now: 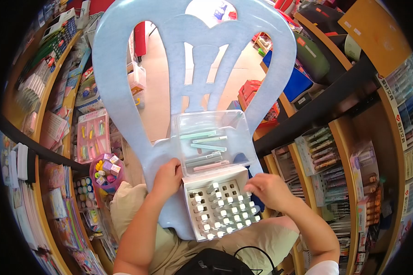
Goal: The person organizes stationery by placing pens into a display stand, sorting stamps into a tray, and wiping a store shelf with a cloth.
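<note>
A white box (191, 195) with a grid of holes is in front of me at the chair seat's near edge. Several white-capped pens (225, 213) stand upright in it, and some holes at the back show dark. Against its far side lies a clear plastic case (206, 120) with several pale green sticks (209, 146) and a pink one inside. My left hand (167, 178) is closed beside the corner where box and case meet; its grip is hidden. Over the box's right edge my right hand (270, 190) is pinched; what is between the fingertips is too small to tell.
A light blue plastic chair (110, 59) faces me, its back upright beyond the case. Shelves with stationery and pens (319, 151) rise close on the right. On the left, more shelves hold notebooks, a pink basket (106, 184) of small items and a pink tray (92, 135).
</note>
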A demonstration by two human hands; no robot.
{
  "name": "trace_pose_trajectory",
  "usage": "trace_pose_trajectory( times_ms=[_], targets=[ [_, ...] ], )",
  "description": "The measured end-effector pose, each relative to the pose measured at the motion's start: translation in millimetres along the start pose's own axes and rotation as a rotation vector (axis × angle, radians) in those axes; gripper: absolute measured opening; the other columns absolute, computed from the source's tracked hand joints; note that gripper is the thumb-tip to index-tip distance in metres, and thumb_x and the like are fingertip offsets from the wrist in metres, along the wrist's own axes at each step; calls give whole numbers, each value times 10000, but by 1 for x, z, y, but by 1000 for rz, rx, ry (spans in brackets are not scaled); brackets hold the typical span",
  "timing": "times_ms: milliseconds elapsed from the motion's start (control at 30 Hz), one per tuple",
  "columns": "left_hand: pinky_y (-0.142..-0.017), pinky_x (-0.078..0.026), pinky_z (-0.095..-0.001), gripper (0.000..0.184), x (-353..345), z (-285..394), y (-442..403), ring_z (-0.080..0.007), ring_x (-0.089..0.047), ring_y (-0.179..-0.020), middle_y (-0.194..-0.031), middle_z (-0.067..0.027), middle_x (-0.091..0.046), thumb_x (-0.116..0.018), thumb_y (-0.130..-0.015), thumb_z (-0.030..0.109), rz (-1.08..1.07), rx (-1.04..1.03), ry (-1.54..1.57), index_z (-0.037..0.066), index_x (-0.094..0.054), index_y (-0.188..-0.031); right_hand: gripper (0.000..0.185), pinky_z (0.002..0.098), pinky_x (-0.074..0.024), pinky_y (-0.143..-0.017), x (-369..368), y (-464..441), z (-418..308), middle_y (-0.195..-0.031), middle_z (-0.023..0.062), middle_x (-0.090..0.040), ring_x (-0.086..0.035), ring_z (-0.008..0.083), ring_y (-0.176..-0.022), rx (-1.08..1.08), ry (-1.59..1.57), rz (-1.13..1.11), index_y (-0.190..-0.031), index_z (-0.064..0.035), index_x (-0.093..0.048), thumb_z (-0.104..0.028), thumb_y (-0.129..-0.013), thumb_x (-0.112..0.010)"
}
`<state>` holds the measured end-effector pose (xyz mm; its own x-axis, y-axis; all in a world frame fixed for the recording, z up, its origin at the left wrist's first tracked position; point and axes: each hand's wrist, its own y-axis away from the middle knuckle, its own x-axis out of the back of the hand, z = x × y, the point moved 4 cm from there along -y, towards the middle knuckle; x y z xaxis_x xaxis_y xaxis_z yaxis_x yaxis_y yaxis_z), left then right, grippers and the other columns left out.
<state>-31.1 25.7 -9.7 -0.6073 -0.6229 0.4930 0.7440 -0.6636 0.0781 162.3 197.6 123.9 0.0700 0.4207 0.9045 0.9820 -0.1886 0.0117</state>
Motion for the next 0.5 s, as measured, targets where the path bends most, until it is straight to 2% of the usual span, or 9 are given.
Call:
trace_pose_trajectory(
  times_ms=[167,267,467,500],
  targets=[
    [-676,-462,-436,155,2,4,1,-395,-597,-755,-796,-231,-616,-521,-845,134,-12,43,-16,-5,-580,-879,86,358,-456,-607,25,-56,0,-747,163,-586,-585,317,-689,1,-43,177,-812,8,-629,-76,-816,-612],
    [-682,-465,-437,156,3,8,1,-392,-598,-762,-801,-226,-620,-525,-845,138,-28,69,-22,-2,-583,-882,110,407,-473,-657,-6,-100,25,-852,169,-604,-592,344,-760,15,-20,59,-847,-2,-624,-77,-767,-618],
    [-693,-470,-445,155,7,10,2,-386,-598,-771,-806,-212,-627,-530,-848,151,-20,43,-10,9,-588,-873,255,408,-489,-758,-79,-154,60,-967,153,-617,-607,344,-874,-168,413,-379,-977,-29,-594,-115,-746,-656],
    [-694,-470,-447,157,7,9,1,-385,-598,-773,-807,-211,-628,-528,-849,153,-25,46,-13,9,-587,-871,240,410,-489,-761,-86,-157,63,-970,156,-617,-607,344,-878,-154,454,-376,-963,-32,-594,-118,-746,-650]
  ],
)
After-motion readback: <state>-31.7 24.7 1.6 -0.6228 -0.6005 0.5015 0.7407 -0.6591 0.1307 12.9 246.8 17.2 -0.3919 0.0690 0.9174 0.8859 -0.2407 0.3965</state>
